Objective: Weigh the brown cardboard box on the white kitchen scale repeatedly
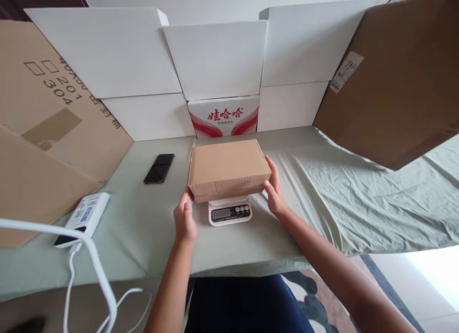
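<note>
A table point(322, 204) draped in a pale green cloth is walled at the far side by white cardboard panels point(215, 56) and at left and right by large brown cartons point(394, 80). At the middle of the table a closed brown cardboard box point(228, 168) is seen resting on a small white digital scale point(229, 211), which it largely covers. The box is judged stiff, light and not slippery; its short left and right ends offer the surest hold. The left hand point(185, 218) is set against the near left corner, fingers curled narrowly upon it. The right hand point(274, 189) is pressed to the right end, fingers spread along the side. Both forearms are extended forward. A black phone point(159, 168) lies at far left.
</note>
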`<state>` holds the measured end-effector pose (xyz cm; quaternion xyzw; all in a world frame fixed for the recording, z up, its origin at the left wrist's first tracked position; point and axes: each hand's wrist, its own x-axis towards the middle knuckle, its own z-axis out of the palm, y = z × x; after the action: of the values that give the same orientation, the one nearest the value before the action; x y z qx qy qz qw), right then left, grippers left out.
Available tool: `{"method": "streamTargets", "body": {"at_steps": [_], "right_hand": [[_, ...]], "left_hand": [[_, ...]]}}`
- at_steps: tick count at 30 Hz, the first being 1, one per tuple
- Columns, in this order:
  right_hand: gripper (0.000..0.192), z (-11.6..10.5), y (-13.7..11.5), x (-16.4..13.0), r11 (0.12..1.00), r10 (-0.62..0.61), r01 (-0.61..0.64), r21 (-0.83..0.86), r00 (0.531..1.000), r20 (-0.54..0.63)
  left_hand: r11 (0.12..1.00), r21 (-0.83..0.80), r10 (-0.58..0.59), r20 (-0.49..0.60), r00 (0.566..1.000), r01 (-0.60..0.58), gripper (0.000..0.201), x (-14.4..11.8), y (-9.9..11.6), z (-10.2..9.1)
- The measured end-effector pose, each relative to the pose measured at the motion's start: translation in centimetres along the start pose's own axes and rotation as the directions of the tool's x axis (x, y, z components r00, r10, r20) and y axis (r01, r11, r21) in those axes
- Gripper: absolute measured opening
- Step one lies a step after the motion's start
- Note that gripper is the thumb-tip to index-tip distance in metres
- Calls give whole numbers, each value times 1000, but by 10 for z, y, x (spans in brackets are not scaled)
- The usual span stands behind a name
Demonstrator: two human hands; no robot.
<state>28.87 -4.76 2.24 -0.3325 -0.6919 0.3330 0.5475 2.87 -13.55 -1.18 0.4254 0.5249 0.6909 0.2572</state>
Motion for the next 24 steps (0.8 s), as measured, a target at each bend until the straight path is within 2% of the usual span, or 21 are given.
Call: {"method": "streamTargets", "body": {"at_steps": [7, 14, 17, 20, 22, 24], "right_hand": [[77, 0, -1, 0, 999, -7, 7, -50, 1000, 2], [76, 3, -10, -1, 1000, -5, 5, -11, 1000, -14], [78, 4, -18, 19, 999, -46, 47, 9, 998, -36], [78, 9, -15, 56, 991, -128, 130, 45, 991, -34], [78, 16, -2, 82, 983, -174, 176, 51, 984, -32], [79, 26, 19, 99, 980, -186, 189, 54, 981, -56]], "left_hand": [[1000, -12, 14, 23, 1000, -14, 80, 1, 0, 0], [999, -17, 53, 81, 995, -52, 75, 3, 9, 4], [994, -63, 91, 61, 994, -87, 72, 25, 24, 10], [990, -97, 106, 49, 993, -101, 70, 66, 35, 22], [989, -125, 89, 61, 994, -81, 72, 94, 29, 32], [988, -150, 28, 61, 998, -19, 77, 114, 13, 40]]}}
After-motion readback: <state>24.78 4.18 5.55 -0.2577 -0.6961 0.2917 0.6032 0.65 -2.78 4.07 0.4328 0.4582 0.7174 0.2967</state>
